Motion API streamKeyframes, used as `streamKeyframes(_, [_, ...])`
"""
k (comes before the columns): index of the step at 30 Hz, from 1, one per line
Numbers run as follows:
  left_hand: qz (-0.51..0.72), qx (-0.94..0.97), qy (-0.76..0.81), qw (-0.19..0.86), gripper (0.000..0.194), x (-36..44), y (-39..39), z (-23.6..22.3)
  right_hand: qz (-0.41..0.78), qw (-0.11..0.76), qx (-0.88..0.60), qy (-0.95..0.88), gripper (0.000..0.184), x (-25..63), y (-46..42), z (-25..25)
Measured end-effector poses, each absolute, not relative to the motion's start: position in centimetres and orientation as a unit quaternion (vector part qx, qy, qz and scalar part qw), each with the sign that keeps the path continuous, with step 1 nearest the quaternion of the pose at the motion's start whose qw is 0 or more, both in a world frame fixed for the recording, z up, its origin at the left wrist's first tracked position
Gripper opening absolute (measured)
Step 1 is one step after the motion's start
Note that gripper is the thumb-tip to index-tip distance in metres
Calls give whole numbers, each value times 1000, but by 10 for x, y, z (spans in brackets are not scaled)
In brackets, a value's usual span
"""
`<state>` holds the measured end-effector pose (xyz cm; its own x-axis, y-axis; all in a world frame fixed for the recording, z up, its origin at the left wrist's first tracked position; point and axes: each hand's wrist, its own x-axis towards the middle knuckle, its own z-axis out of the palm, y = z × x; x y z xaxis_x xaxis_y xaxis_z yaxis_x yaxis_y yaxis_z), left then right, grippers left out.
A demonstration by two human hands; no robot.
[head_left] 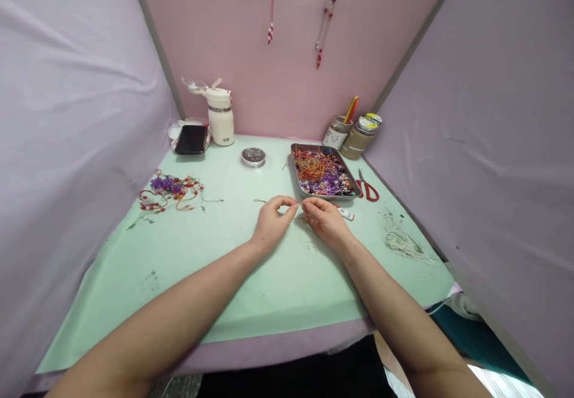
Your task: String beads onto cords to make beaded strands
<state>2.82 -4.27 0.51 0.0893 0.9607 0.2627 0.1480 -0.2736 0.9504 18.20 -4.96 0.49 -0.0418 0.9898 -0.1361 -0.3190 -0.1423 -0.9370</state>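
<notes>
Green table (287,290) with bead tray (329,198), scissors (363,181), bottle (221,125)

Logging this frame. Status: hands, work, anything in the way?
Left hand, right hand: fingers pinched, tips nearly meeting. Thin strand shows beside left hand; anything pinched too small to identify. Bead tray just beyond; red-and-white item partly behind right hand.

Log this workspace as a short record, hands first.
Left hand: thumb and forefinger pinched
Right hand: fingertips pinched, close to those of the left
Between fingertips: too small to make out
Beyond right hand: metal tray with beads and orange cord
Right of tray: red-handled scissors
Table, left: heap of beaded strings
Back left: phone, cream bottle
Back right: two jars
Back wall: two hanging beaded strands
</notes>
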Motion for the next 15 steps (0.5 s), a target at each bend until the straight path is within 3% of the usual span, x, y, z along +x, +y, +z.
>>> streamKeyframes(15, [494,618,461,402,11,29,-44,6,607,532,-445,-387,27,181,-50,3])
